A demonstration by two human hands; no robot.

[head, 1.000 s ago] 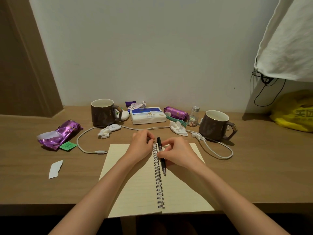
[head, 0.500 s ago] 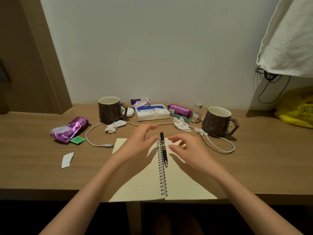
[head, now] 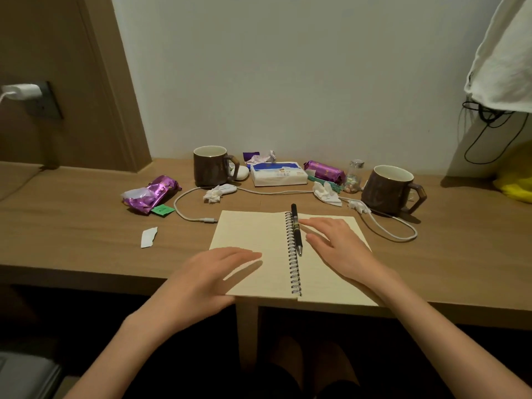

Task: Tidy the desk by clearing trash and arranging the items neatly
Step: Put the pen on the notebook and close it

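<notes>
Both hands have released the pen (head: 296, 229); I see left hand (head: 213, 272) open over the notebook (head: 250, 240)'s lower-left corner, right hand (head: 334, 243) flat beside the pen.

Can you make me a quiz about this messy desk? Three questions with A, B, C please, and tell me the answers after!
1. Where is the pen?
A) on the notebook, next to its rings
B) in a drawer
C) on the floor

2. How many mugs stand on the desk?
A) one
B) two
C) three

3. How is the notebook?
A) shut
B) open and lying flat
C) standing upright

Answers:
1 A: the pen lies on the right page, along the rings.
2 B: one brown mug stands at the back left and one at the right.
3 B: both pages show, flat on the desk.
</notes>
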